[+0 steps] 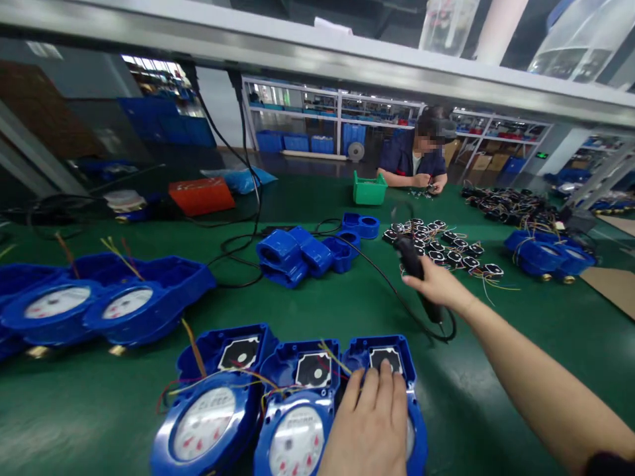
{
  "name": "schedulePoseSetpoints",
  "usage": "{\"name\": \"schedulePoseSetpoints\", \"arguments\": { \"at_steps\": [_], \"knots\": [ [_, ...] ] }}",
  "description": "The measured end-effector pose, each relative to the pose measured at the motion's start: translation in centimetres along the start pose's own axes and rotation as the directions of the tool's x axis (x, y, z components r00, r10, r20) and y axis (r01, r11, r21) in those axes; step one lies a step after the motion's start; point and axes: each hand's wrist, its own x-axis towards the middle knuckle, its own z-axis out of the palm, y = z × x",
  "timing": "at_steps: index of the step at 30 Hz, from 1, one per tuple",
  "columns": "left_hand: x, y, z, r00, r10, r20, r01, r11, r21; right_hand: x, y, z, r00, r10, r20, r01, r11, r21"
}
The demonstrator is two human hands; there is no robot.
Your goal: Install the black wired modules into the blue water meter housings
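Note:
My right hand (441,285) is closed around a black electric screwdriver (415,264), held tilted above the green table at right of centre. A cord loops near its lower end. My left hand (370,420) lies with fingers extended over the rightmost blue water meter (417,430) in the front row, its fingertips at the square black motor-like part (385,357) in the housing. My palm hides much of that meter's dial. Beside it stand a middle water meter (296,439) and a left one (206,423), both with similar black parts and loose coloured wires.
More blue meters (126,304) stand at left. Blue empty housings (292,254) sit mid-table, with black cables (231,254) nearby. Several black wired parts (436,248) lie beyond my right hand. A green bin (370,190) and a co-worker (414,155) are at the far side. A shelf (317,49) crosses overhead.

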Motion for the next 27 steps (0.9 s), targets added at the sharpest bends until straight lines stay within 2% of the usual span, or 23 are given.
{"name": "schedulePoseSetpoints", "arguments": {
  "at_steps": [3, 7, 9, 12, 14, 16, 21, 23, 27],
  "knots": [
    [-0.1, 0.1, 0.5, 0.997, -0.029, -0.077, 0.032, 0.999, 0.043, -0.3, 1.1, -3.6, 0.959, 0.005, -0.283, 0.089, 0.944, 0.318],
    [0.1, 0.5, 0.9, 0.994, 0.033, -0.1, -0.027, 0.998, 0.056, -2.2, -0.3, -7.2, 0.848, 0.074, -0.525, 0.328, 0.704, 0.63],
    [0.2, 1.1, 1.2, 0.992, 0.072, -0.108, -0.066, 0.996, 0.053, -3.3, -1.7, -8.1, 0.813, 0.116, -0.571, 0.414, 0.574, 0.707],
    [0.1, 2.5, 2.0, 0.985, 0.04, -0.167, -0.035, 0.999, 0.035, -4.7, -4.1, -8.4, 0.825, 0.146, -0.546, 0.458, 0.395, 0.796],
    [0.0, 3.5, 2.5, 0.977, -0.031, -0.211, 0.03, 1.0, -0.007, -5.7, -5.9, -7.9, 0.834, 0.141, -0.534, 0.471, 0.324, 0.821],
    [-0.2, 4.0, 2.7, 0.968, -0.088, -0.234, 0.077, 0.995, -0.056, -6.8, -7.9, -6.8, 0.841, 0.11, -0.531, 0.475, 0.323, 0.819],
    [-0.5, 4.0, 2.8, 0.965, -0.097, -0.242, 0.075, 0.992, -0.101, -9.5, -11.7, -3.4, 0.88, -0.036, -0.474, 0.428, 0.495, 0.756],
    [-0.5, 3.9, 2.8, 0.963, -0.096, -0.253, 0.072, 0.992, -0.1, -10.2, -12.4, -2.5, 0.888, -0.07, -0.455, 0.418, 0.536, 0.733],
    [-0.3, 3.8, 2.6, 0.959, -0.096, -0.267, 0.075, 0.993, -0.086, -10.7, -12.6, -1.4, 0.891, -0.142, -0.432, 0.435, 0.545, 0.717]
  ]
}}
